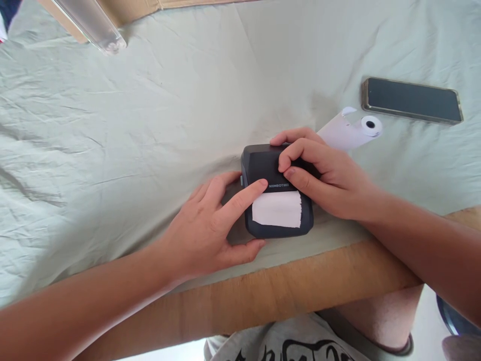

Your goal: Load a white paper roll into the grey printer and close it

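A small dark label printer (259,163) marked NIIMBOT lies on the cloth before me. A torn-edged piece of white paper (277,209) sticks out over its near half. My left hand (208,223) is closed around the printer's left side, index finger on the top near the lettering and thumb at the near edge. My right hand (323,173) is curled over the right side of the top. Its thumb and index finger come together there, while another finger lies along the far edge. Whether anything small is in that pinch is hidden.
A partly unrolled white paper roll (355,133) lies just beyond my right hand, with a phone (413,100) past it. A clear plastic piece (92,25) and cardboard (131,10) are at the far left. The wooden table edge (263,288) runs under my forearms.
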`<state>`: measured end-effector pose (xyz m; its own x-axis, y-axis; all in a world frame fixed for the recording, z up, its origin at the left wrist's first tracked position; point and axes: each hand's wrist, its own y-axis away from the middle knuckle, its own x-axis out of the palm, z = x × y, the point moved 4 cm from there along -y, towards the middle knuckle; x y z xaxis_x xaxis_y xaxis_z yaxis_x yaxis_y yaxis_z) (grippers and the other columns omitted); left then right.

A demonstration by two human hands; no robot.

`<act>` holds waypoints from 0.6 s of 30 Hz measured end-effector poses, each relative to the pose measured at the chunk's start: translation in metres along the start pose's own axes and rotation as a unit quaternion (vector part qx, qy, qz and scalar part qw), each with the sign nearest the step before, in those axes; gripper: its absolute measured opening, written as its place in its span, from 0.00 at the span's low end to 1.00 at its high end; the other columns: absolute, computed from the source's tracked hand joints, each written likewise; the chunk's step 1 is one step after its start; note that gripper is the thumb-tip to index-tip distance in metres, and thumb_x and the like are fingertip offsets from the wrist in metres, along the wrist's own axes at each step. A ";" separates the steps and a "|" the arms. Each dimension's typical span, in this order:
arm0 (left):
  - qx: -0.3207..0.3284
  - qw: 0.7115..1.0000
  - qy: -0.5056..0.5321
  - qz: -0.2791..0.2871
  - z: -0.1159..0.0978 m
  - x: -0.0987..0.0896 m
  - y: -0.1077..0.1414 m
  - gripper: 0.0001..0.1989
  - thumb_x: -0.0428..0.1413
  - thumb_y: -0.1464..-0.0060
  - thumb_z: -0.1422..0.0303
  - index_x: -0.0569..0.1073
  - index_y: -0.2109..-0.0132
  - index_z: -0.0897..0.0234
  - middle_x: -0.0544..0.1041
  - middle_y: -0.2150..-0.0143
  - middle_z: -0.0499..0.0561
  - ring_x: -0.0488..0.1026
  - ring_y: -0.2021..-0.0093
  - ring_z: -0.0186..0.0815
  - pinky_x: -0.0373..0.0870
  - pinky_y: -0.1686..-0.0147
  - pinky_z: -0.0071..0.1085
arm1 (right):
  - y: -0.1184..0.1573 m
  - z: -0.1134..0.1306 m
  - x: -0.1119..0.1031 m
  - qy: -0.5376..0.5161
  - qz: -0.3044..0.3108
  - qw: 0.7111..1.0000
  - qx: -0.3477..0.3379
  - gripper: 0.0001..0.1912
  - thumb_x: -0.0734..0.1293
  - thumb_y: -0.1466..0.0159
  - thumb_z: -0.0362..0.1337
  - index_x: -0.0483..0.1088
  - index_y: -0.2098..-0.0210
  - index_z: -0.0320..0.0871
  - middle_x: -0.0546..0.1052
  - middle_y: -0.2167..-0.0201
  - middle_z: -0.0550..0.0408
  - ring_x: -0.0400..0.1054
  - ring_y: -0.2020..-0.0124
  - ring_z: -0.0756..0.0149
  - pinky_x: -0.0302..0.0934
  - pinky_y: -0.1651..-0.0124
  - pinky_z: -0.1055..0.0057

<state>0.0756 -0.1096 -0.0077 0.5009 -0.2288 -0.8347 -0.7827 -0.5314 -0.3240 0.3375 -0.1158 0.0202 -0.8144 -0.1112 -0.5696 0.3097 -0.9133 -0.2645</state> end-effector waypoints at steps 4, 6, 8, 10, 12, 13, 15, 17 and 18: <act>0.004 1.000 -0.003 -0.001 -0.001 0.000 -0.001 0.43 0.68 0.27 0.56 0.62 0.13 0.50 0.75 0.22 0.67 0.82 0.28 0.63 0.88 0.35 0.61 | 0.002 -0.002 0.002 -0.006 -0.002 1.000 0.003 0.08 0.66 0.17 0.40 0.78 0.51 0.52 0.85 0.38 0.48 0.79 0.26 0.50 0.84 0.37 0.51; 0.001 1.000 -0.008 0.000 -0.001 -0.001 -0.001 0.43 0.68 0.27 0.57 0.62 0.13 0.50 0.76 0.22 0.67 0.83 0.29 0.62 0.88 0.36 0.59 | 0.004 -0.004 0.004 -0.007 -0.009 1.000 0.004 0.09 0.65 0.16 0.40 0.78 0.51 0.52 0.84 0.37 0.48 0.78 0.25 0.51 0.83 0.34 0.50; 0.000 1.000 -0.010 -0.001 -0.001 -0.002 -0.001 0.42 0.67 0.27 0.57 0.62 0.13 0.50 0.76 0.22 0.66 0.84 0.30 0.61 0.88 0.37 0.57 | 0.006 -0.005 0.006 -0.006 -0.017 1.000 -0.001 0.10 0.64 0.16 0.41 0.78 0.50 0.52 0.84 0.37 0.49 0.78 0.26 0.51 0.82 0.34 0.51; 0.001 1.000 -0.011 -0.001 -0.001 -0.002 -0.001 0.42 0.67 0.26 0.56 0.62 0.13 0.50 0.76 0.23 0.67 0.84 0.31 0.62 0.88 0.38 0.58 | 0.008 -0.006 0.006 0.005 -0.027 1.000 -0.012 0.10 0.64 0.15 0.41 0.78 0.49 0.53 0.84 0.36 0.49 0.78 0.27 0.52 0.81 0.35 0.52; 0.005 1.000 -0.008 -0.001 -0.002 -0.002 -0.001 0.42 0.66 0.26 0.55 0.62 0.13 0.52 0.76 0.23 0.68 0.84 0.31 0.63 0.88 0.38 0.60 | 0.009 -0.005 0.006 0.019 -0.040 0.999 -0.027 0.10 0.64 0.14 0.41 0.78 0.48 0.53 0.84 0.36 0.51 0.79 0.28 0.54 0.81 0.37 0.55; 0.007 1.000 -0.005 -0.002 -0.002 -0.001 -0.002 0.41 0.66 0.25 0.55 0.63 0.14 0.53 0.76 0.23 0.69 0.84 0.31 0.64 0.88 0.38 0.61 | 0.010 -0.005 0.006 0.026 -0.046 0.998 -0.036 0.09 0.64 0.14 0.40 0.78 0.47 0.54 0.84 0.36 0.51 0.79 0.28 0.55 0.81 0.37 0.56; 0.012 1.000 0.000 -0.003 -0.003 -0.001 -0.002 0.40 0.65 0.24 0.54 0.63 0.14 0.54 0.76 0.23 0.70 0.84 0.30 0.65 0.88 0.38 0.63 | 0.011 -0.003 0.005 0.042 -0.050 0.997 -0.046 0.09 0.64 0.13 0.39 0.78 0.46 0.54 0.85 0.35 0.52 0.80 0.28 0.57 0.80 0.36 0.57; 0.012 1.000 0.000 0.002 -0.003 -0.001 -0.003 0.38 0.64 0.23 0.55 0.64 0.15 0.55 0.76 0.23 0.71 0.84 0.30 0.65 0.89 0.37 0.64 | 0.012 -0.002 0.004 0.061 -0.057 0.995 -0.054 0.09 0.65 0.14 0.37 0.78 0.46 0.53 0.85 0.35 0.52 0.80 0.29 0.56 0.80 0.35 0.56; 0.011 1.000 -0.002 0.003 -0.003 -0.002 -0.003 0.38 0.64 0.23 0.55 0.64 0.15 0.55 0.76 0.23 0.71 0.84 0.30 0.65 0.89 0.37 0.64 | 0.012 -0.001 0.004 0.072 -0.063 0.994 -0.056 0.08 0.66 0.14 0.37 0.78 0.46 0.53 0.85 0.36 0.51 0.81 0.30 0.55 0.80 0.35 0.56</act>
<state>0.0782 -0.1098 -0.0034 0.4939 -0.2281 -0.8391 -0.7939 -0.5120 -0.3281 0.3386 -0.1268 0.0142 -0.7738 0.0666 -0.6299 0.2686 -0.8661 -0.4215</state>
